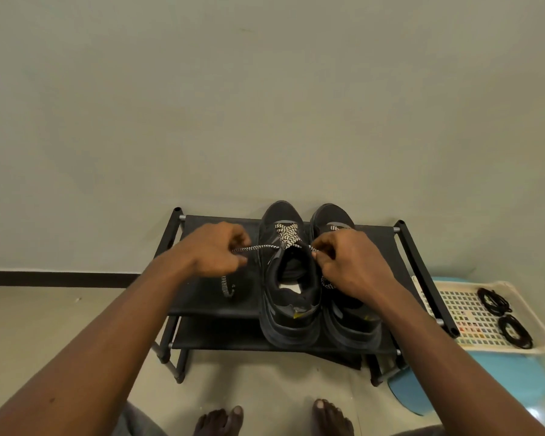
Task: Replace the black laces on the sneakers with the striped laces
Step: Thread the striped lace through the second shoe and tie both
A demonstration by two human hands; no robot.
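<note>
- Black-and-white striped lace (260,247) runs taut from the top eyelets of the left sneaker (291,328) out toward 9 o'clock, straight into the left hand (216,248), whose grip is closed with the fingers curled round the lace
- The lace's free end (225,286) drops from that fist toward 6 o'clock and curls on the top shelf (202,297) of a black shoe rack
- At 3 o'clock of the shoe's collar the right hand (351,262) pinches the lace's other side, its grip closed on it right at the collar edge; a short striped piece shows under the hand
- At 12 o'clock of the shoe's opening the lace crosses over the tongue
- The right sneaker (353,328) stands just beside the left one at 3 o'clock, partly under the right hand, with striped lacing showing near its toe
- Both shoes point toes to 12 o'clock, toward the wall, with their heels at the shelf's front edge
- Bare shelf fabric lies at 9 o'clock of the left sneaker as far as the rack's end tube; at 3 o'clock there is less
- Beyond the right end tube, at 3 o'clock, a cream perforated tray (453,313) holds two coils of black laces (494,301), well apart from both hands
- Bare feet (221,420) stand on the floor at 6 o'clock, near the rack's front
</note>
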